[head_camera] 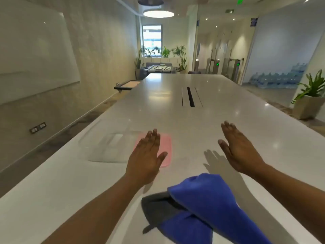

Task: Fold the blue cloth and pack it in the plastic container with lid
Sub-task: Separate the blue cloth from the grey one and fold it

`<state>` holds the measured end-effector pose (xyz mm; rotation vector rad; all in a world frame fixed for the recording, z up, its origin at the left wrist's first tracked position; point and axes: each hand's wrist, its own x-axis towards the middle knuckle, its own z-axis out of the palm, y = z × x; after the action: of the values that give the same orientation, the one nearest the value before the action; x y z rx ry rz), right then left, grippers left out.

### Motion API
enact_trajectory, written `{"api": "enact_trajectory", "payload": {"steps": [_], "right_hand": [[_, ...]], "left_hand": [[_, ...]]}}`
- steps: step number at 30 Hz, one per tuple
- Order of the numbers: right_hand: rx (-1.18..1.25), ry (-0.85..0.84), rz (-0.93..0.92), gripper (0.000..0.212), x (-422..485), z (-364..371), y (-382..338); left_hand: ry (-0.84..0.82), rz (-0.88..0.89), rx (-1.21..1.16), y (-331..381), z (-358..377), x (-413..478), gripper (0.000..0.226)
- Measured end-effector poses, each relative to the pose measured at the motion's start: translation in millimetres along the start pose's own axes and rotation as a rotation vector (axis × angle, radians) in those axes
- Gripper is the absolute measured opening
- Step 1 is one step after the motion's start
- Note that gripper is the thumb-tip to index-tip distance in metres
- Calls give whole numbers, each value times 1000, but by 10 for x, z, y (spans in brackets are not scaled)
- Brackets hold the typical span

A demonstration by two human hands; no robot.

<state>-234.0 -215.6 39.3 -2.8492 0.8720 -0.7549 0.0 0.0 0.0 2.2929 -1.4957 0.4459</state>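
Note:
The blue cloth (205, 208) lies crumpled on the white table (175, 117) near its front edge, partly over a dark grey cloth (158, 205). Further out on the left stands a clear plastic container (107, 147), and a pink lid (166, 147) lies flat beside it on the right. My left hand (146, 155) hovers flat, palm down, over the pink lid with fingers together and nothing in it. My right hand (237, 147) is held out flat above the bare table, beyond the blue cloth, holding nothing.
A long cable slot (190, 96) runs down the table's middle further away. A dark tray table (127, 85) stands off the left edge. A potted plant (309, 103) stands on the floor at the right.

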Motion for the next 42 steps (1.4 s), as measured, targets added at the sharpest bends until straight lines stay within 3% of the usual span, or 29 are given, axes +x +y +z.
{"api": "enact_trajectory", "payload": {"steps": [8, 12, 17, 23, 26, 29, 33, 35, 37, 39, 42], "right_hand": [[164, -285, 186, 75, -630, 457, 24], [38, -412, 108, 65, -846, 533, 58], [17, -357, 96, 61, -861, 549, 44], [386, -179, 344, 62, -899, 470, 7], [568, -105, 420, 54, -1025, 295, -86], [644, -110, 371, 45, -1291, 95, -230], [544, -191, 180, 68, -1593, -187, -358], [394, -270, 75, 87, -1671, -279, -447], [283, -351, 18, 96, -1712, -295, -526], [209, -372, 8, 88, -1741, -260, -599], [148, -267, 71, 69, -1756, -252, -661]], "left_hand": [[-177, -117, -276, 97, 243, -575, 70], [-218, -113, -386, 139, 206, -703, 57], [-237, -85, -355, 136, 232, -726, 48], [-219, -101, -406, 135, 239, -757, 48], [-214, -151, -542, 149, 185, -775, 52], [-332, -190, -766, 191, 99, -825, 65], [-408, 96, -586, 312, -11, -785, 83], [-402, 192, -496, 375, -35, -734, 75], [-337, 217, -436, 431, -44, -702, 54], [-281, 162, -463, 498, -68, -688, 44], [-231, 71, -510, 583, -145, -631, 39]]}}
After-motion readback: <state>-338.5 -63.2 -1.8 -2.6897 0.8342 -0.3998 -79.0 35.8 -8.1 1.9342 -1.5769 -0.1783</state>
